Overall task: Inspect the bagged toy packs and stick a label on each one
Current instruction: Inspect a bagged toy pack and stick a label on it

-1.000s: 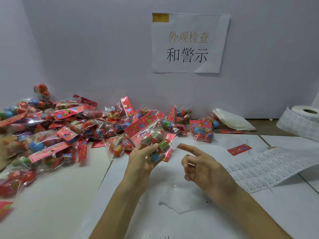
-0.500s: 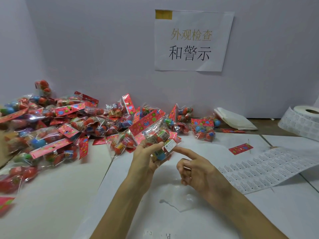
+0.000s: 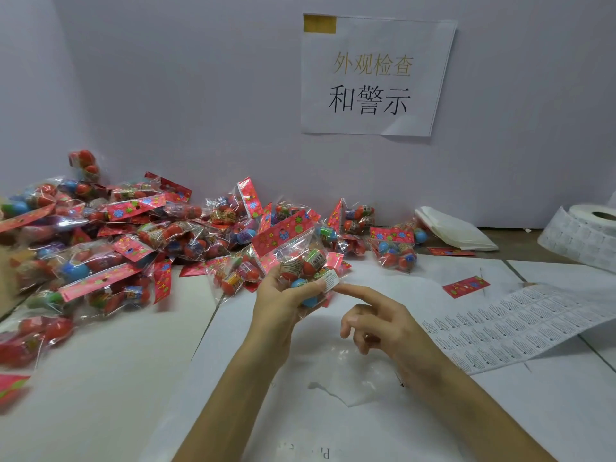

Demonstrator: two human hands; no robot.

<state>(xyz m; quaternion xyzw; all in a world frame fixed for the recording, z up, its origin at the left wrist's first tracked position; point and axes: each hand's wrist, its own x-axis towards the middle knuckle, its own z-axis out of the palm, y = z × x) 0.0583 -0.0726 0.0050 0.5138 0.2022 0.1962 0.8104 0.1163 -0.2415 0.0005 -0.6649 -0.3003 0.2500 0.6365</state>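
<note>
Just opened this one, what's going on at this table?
A person holds one bagged toy pack in the left hand, while the right hand presses a small white label onto it with a straight index finger. A pile of other packs lies to the left. The label strip and roll lie to the right.

One view only: wide-angle camera on the person's head. Faces forward and down across the white table (image 3: pixel 100 378) to the wall (image 3: pixel 200 95) behind it, paper sign (image 3: pixel 373 75) upper centre-right. Both forearms enter from the bottom edge. Left hand (image 3: pixel 280 305), gripping a toy pack (image 3: pixel 300 258), and right hand (image 3: pixel 383 325) sit just below frame centre, near the lens. Pile of packs (image 3: pixel 100 235) runs off the left edge, blurred there. Label roll (image 3: pixel 586 235) is cut by the right edge.
</note>
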